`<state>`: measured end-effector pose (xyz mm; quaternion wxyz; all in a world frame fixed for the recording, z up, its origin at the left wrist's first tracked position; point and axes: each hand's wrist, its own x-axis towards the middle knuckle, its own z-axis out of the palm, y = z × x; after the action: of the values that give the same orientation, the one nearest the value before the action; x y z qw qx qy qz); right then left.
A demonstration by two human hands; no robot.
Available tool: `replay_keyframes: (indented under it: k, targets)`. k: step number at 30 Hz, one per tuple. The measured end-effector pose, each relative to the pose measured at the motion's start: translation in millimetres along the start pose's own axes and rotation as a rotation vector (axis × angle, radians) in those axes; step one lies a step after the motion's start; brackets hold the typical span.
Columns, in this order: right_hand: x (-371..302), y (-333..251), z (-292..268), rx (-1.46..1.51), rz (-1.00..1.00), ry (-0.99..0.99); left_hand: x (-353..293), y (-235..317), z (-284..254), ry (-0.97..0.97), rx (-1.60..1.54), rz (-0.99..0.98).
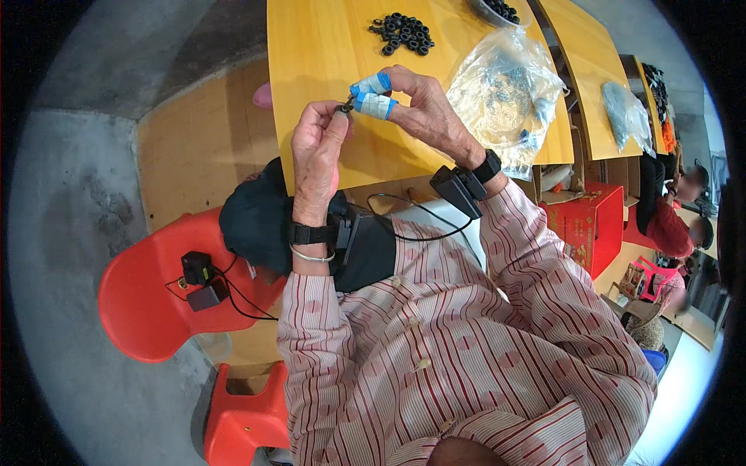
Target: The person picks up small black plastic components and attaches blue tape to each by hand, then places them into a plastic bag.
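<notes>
Over the near left part of the yellow table (326,46), my two hands meet at the fingertips. Between thumb and fingers, my left hand (317,147) pinches a small black ring-shaped part (344,108). My right hand (429,113) comes in from the right, its thumb and forefinger wrapped in blue and whitish tape (374,105). Those taped tips are closed together right at the black part; what they grip is too small to make out. Farther back on the table lies a loose pile of similar black rings (404,34).
A clear plastic bag (505,101) lies right of my right hand. Behind it stands a bowl (488,13) of black parts. A cable (420,239) hangs between my wrist devices. Left are a red chair (148,303) and devices; right, a red box (587,225) and other people.
</notes>
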<state>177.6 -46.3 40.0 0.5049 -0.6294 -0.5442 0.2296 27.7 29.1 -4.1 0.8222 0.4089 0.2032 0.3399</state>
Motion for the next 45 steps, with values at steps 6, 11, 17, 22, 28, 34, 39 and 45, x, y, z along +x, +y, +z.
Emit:
replay_keyframes:
  k: [6, 11, 17, 22, 28, 34, 39, 45]
  targets:
    - [1.9, -1.3, -6.4, -0.143, -0.057, -0.024, 1.1, -0.6, 1.2, 0.001, 0.056, 0.011]
    - [3.1, -1.0, -7.8, -0.238, -0.153, -0.015, 1.8, -3.1, -0.6, -0.008, 0.083, 0.042]
    - [5.0, -8.7, -12.4, -0.402, -0.187, -0.065, 1.2, -0.4, 2.8, 0.008, 0.288, 0.117]
    - [4.6, -6.2, -11.7, -0.401, -0.243, -0.063, 0.4, -3.7, 1.7, 0.022, 0.460, 0.194]
    - [7.1, -0.1, -13.3, -0.540, -0.309, -0.085, -0.9, -1.3, 5.5, 0.046, 0.533, 0.198]
    - [3.0, 1.0, -11.3, -0.572, -0.284, -0.078, -1.7, 0.5, 3.8, 0.012, 0.608, 0.158]
    - [2.5, -3.9, -11.9, -0.482, -0.276, -0.088, -5.0, 3.0, 4.7, -0.029, 0.361, 0.087]
    - [0.4, -15.9, -20.8, -0.480, -0.273, -0.181, -12.5, 10.3, 8.1, -0.006, 0.157, 0.025]
